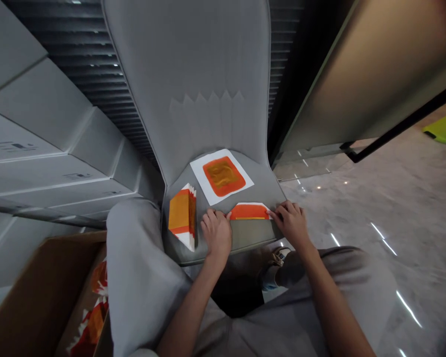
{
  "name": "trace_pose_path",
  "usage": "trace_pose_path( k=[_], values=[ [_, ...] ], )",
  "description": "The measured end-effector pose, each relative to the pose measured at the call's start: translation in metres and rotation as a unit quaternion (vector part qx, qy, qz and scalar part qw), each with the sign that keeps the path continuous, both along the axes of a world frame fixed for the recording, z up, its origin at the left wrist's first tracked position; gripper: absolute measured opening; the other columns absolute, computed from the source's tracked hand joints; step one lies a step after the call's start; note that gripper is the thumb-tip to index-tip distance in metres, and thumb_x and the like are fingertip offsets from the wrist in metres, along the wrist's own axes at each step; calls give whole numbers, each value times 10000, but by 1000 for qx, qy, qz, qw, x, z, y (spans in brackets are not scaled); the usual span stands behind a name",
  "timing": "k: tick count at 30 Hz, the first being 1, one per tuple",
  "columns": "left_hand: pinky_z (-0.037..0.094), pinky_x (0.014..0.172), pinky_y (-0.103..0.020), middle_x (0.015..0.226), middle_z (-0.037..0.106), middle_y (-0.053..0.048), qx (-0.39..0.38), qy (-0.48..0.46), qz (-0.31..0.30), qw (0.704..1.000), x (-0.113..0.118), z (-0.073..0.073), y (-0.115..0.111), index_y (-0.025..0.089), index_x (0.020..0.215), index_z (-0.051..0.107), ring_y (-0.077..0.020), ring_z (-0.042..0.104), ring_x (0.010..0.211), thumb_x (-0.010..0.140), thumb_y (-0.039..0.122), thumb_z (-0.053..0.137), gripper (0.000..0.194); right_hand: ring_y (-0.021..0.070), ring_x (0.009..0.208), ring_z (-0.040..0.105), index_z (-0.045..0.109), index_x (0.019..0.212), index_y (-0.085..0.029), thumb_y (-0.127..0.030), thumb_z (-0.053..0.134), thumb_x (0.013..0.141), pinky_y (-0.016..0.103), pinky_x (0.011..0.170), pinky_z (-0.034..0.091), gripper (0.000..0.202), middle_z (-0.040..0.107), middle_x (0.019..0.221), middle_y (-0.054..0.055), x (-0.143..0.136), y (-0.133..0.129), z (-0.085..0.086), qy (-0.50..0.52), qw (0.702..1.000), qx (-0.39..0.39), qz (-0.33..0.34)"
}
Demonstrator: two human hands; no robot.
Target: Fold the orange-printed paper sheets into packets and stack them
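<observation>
A folded orange paper (250, 211) with white edges lies on the grey chair seat (245, 235). My left hand (216, 233) pinches its left end, and my right hand (292, 221) pinches its right end, fingers closed at both. Behind it lies a flat white sheet (223, 176) with an orange square and a brownish-gold middle. To the left of my left hand is a stack of folded orange and white papers (183, 216), its layered edges facing right.
The chair's tall backrest (196, 64) rises behind the seat. White boxes (40, 109) are stacked at the left. An open cardboard box (40, 292) at the lower left holds orange and white folded pieces (92, 322). A glass-like panel (367, 64) stands at the right.
</observation>
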State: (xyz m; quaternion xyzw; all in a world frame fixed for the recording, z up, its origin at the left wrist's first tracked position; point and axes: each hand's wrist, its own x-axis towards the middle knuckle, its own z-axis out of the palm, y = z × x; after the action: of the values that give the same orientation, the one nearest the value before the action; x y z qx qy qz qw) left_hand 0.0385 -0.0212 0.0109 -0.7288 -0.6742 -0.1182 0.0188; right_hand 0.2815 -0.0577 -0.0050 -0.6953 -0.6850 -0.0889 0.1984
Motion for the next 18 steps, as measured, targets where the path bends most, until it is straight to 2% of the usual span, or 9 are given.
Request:
trace_pose_path(
  k=[5,11,18],
  values=[
    [459,803,-454,1009,564,-169,22,13,23,999,2,-1,1,110,960,673,-330,517,973,1020,441,437,411,242,897,525,631,742,-218,-455,538,1008,393,839,323,368,653,931,77,-1,1,1,-19,1000,3,-13],
    [456,808,-417,1027,565,-157,5,33,54,998,2,2,4,91,991,673,-324,523,994,1019,444,442,423,234,914,507,645,757,-210,-463,533,1009,377,836,297,374,640,942,69,-4,-1,0,-18,999,-7,-42],
    [450,830,-412,1006,575,-134,15,11,43,999,-3,-1,6,132,974,650,-315,540,995,1016,435,464,358,237,903,493,600,671,-195,-557,493,1001,375,820,297,502,614,943,83,0,-2,-3,-15,994,-10,-106]
  ],
)
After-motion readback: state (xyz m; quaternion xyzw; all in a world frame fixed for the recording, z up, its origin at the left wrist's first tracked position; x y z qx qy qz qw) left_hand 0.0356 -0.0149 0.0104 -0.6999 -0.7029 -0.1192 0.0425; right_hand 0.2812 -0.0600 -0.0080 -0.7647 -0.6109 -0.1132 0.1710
